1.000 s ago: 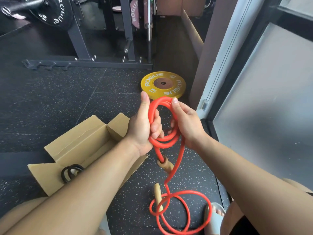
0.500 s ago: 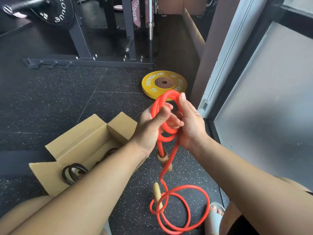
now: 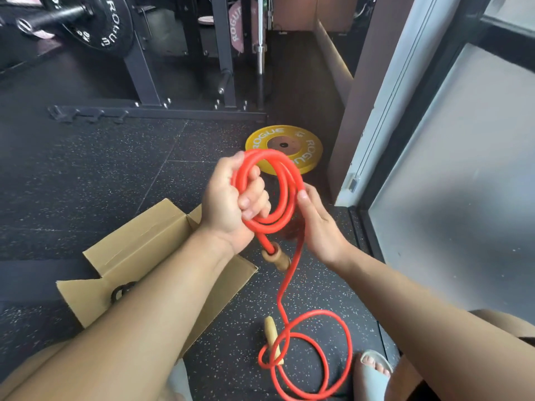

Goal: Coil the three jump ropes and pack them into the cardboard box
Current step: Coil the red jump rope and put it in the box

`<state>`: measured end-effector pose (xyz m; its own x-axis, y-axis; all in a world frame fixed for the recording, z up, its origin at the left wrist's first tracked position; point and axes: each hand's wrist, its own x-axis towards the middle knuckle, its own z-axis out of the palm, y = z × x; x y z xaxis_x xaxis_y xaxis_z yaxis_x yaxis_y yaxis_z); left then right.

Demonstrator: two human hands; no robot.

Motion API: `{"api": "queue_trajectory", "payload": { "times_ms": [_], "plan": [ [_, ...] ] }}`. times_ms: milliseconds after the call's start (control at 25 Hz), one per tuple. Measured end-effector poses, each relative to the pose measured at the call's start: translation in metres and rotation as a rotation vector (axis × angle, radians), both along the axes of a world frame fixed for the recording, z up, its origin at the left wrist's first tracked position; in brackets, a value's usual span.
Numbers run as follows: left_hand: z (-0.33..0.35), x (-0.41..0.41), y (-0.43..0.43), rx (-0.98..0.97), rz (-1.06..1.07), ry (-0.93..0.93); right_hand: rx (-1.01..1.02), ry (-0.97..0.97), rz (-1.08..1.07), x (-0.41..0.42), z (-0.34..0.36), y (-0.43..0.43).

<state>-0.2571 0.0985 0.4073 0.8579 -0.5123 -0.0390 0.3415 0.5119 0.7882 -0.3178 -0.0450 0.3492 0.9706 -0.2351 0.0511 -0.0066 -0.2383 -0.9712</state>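
My left hand (image 3: 228, 204) grips a bundle of loops of the red jump rope (image 3: 285, 180) held up over the floor. One wooden handle (image 3: 276, 257) hangs just below that fist. My right hand (image 3: 317, 224) pinches the rope strand at the right side of the coil. The rest of the rope trails down to loose loops (image 3: 318, 354) on the floor beside the second wooden handle (image 3: 273, 340). An open cardboard box (image 3: 139, 244) lies at the left, partly under my left forearm, with a coiled black rope (image 3: 123, 290) inside.
A yellow weight plate (image 3: 307, 141) lies flat on the floor beyond my hands. A black rack base (image 3: 156, 111) and a loaded barbell (image 3: 86, 21) stand at the back. A wall and glass panel (image 3: 463, 183) close the right side. My sandalled foot (image 3: 373, 369) rests at lower right.
Another turn of red rope has been laid into the coil in my left hand. The loops on the floor have shrunk a little, and the hanging handle has swung slightly.
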Motion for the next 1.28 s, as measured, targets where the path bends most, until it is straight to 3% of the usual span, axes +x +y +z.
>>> {"api": "queue_trajectory", "payload": {
  "times_ms": [80,200,400,600,800,920,1000,1120,1280],
  "plan": [
    [0.006,0.005,0.007,-0.127,-0.061,0.054,-0.066,-0.053,0.001,-0.007,-0.011,0.003],
    [0.012,0.005,0.008,-0.162,-0.105,0.064,-0.408,-0.002,-0.007,-0.006,-0.012,0.003],
    [0.001,-0.004,-0.011,0.109,0.028,-0.188,-0.950,0.270,0.132,-0.005,-0.008,0.015],
    [-0.013,0.000,-0.015,0.380,0.171,-0.387,-1.211,0.296,0.275,-0.008,0.010,0.038],
    [-0.019,0.007,-0.014,0.530,0.166,-0.420,-1.259,0.262,0.367,-0.008,0.024,0.045],
    [-0.016,0.007,-0.011,0.634,0.046,-0.338,-1.406,0.013,0.408,-0.008,0.026,0.039],
    [-0.016,0.007,-0.009,0.714,-0.031,-0.283,-1.442,-0.287,0.399,-0.007,0.023,0.033],
    [-0.022,0.006,-0.008,0.791,-0.084,-0.259,-1.281,-0.638,0.330,-0.005,0.014,0.024],
    [-0.020,-0.004,-0.006,0.692,-0.284,-0.085,-1.171,-0.900,0.275,-0.007,0.015,0.017]
  ]
}}
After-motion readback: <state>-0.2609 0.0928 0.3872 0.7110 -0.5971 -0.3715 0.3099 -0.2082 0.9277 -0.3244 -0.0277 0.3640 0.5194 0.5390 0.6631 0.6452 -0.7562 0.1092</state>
